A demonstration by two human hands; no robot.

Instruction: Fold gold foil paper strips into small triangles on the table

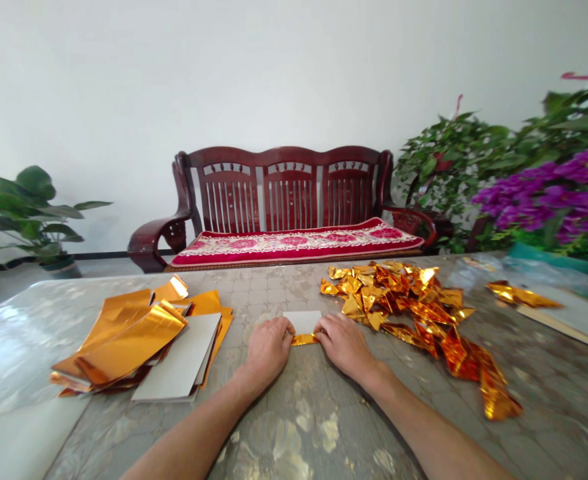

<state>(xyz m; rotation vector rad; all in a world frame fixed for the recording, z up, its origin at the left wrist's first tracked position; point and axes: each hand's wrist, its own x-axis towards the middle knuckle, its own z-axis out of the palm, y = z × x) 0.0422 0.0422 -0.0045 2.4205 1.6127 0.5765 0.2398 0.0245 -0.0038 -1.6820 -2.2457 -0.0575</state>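
Currently left hand [269, 350] and right hand [341, 343] sit low on the counter [284, 427], partly closed, fingertips pinching either end of a gold foil strip [304, 340] along the near edge of a white card [303, 322]. Crumpled gold foil heap [399, 300] just right; orange-gold foil sheets [124, 340] and grey card [177, 357] left.
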